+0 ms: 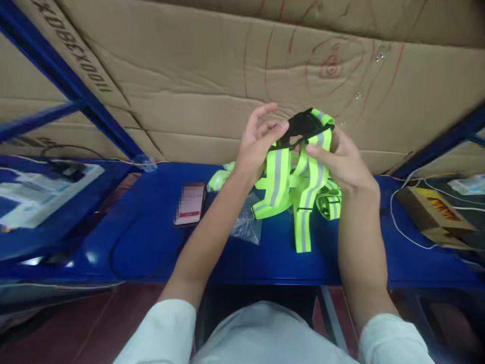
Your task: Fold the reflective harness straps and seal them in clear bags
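Spanning both hands above a blue tabletop (151, 242), a black piece (301, 125) carries yellow-green straps (278, 177), each with a grey stripe along its middle. The left hand (259, 136) pinches the left end of the black piece between thumb and fingers, its index finger raised clear. The right hand (348, 162) pinches the straps beside the right end of the piece, thumb on the near face and fingers largely hidden behind. One strap loops down on the left; another hangs near the middle, crossed by a dark slider (305, 209), its free end pointing toward the near edge. Whether that end touches the tabletop cannot be told.

On the right, just beside the right forearm, lies a coil (323, 206) of the same webbing; a further bundle (217, 180) shows on the far side of the left forearm. Near the left forearm rest a phone (191, 202), screen lit, and, between the forearms, a clear bag (248, 225). At the far right stands an opened carton (435, 212) beside a white cable (397, 217). Cardboard (189, 76) with red markings closes the far side, crossed at left by a blue bar (96, 114).
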### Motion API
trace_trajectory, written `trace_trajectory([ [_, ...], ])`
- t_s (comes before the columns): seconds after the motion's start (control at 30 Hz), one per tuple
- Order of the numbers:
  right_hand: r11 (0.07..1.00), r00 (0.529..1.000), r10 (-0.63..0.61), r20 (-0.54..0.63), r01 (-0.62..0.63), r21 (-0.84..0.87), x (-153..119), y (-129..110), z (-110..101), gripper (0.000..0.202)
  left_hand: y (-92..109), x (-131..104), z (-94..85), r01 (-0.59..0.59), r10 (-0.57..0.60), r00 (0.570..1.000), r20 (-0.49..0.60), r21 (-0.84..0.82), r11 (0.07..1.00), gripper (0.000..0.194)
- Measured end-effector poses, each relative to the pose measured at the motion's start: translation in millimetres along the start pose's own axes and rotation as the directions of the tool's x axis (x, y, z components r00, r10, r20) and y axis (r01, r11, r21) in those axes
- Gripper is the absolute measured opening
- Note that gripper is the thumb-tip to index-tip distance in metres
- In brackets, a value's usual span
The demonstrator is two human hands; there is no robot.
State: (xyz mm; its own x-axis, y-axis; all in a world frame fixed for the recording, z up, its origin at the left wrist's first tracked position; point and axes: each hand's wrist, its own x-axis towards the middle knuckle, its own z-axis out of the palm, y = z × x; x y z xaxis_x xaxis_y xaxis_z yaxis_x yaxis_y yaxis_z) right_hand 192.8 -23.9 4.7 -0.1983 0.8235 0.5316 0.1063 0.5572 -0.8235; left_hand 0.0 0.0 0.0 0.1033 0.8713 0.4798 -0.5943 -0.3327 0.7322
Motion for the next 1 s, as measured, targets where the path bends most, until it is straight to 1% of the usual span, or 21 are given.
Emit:
trace_trajectory([
  [0.1,0.997,0.991,-0.056,-0.126,0.049,-0.057,6,7,-4,0.059,-3,-2,1.5,0.097,-0.101,0.994,0.051,0.076,0.992,0.057],
  [0.17,0.992,0.974,-0.104,-0.199,0.087,-0.093,11,12,-5,0.056,-2,-4,1.9,0.152,-0.173,0.975,0.142,0.147,0.977,0.069],
  [0.2,0.988,0.965,-0.128,-0.23,0.105,-0.109,13,15,-4,0.055,-1,-5,1.9,0.17,-0.208,0.956,0.207,0.187,0.968,0.071],
  [0.23,0.985,0.957,-0.146,-0.251,0.118,-0.122,15,17,-3,0.053,0,-6,1.7,0.18,-0.237,0.933,0.272,0.218,0.959,0.068],
  [0.27,0.983,0.952,-0.157,-0.262,0.126,-0.131,16,19,-1,0.052,0,-6,1.3,0.186,-0.256,0.911,0.324,0.233,0.955,0.06],
  [0.33,0.985,0.956,-0.149,-0.253,0.12,-0.126,17,19,3,0.05,1,-7,-0.1,0.198,-0.273,0.886,0.375,0.227,0.954,0.043],
  [0.4,0.992,0.969,-0.109,-0.22,0.091,-0.092,14,15,7,0.047,2,-7,-2.2,0.216,-0.285,0.887,0.363,0.217,0.952,0.035],
  [0.47,0.999,0.985,-0.045,-0.167,0.04,-0.034,10,7,10,0.044,2,-6,-4.5,0.217,-0.289,0.897,0.334,0.236,0.947,0.035],
  [0.6,0.991,0.997,0.076,-0.019,-0.073,0.108,2,-6,9,0.041,5,-4,-9.1,0.123,-0.227,0.925,0.303,0.326,0.937,0.034],
  [0.67,0.983,0.993,0.117,0.021,-0.118,0.141,1,-9,9,0.041,6,-3,-11.4,0.075,-0.198,0.936,0.29,0.385,0.92,0.034],
  [0.73,0.982,0.992,0.127,0.011,-0.127,0.142,0,-11,14,0.042,6,-2,-13.1,0.047,-0.17,0.952,0.253,0.431,0.901,0.037],
  [0.8,0.986,0.994,0.101,-0.034,-0.096,0.136,-1,-12,21,0.042,5,-1,-13.9,0.033,-0.141,0.967,0.211,0.446,0.895,0.041],
  [0.93,0.991,0.989,0.045,-0.139,-0.026,0.135,0,-11,32,0.036,1,0,-13.4,0.015,-0.097,0.978,0.184,0.403,0.915,0.041],
  [1.0,0.985,0.987,0.066,-0.148,-0.041,0.168,1,-10,32,0.035,0,0,-12.4,0.02,-0.094,0.979,0.179,0.376,0.927,0.038],
])
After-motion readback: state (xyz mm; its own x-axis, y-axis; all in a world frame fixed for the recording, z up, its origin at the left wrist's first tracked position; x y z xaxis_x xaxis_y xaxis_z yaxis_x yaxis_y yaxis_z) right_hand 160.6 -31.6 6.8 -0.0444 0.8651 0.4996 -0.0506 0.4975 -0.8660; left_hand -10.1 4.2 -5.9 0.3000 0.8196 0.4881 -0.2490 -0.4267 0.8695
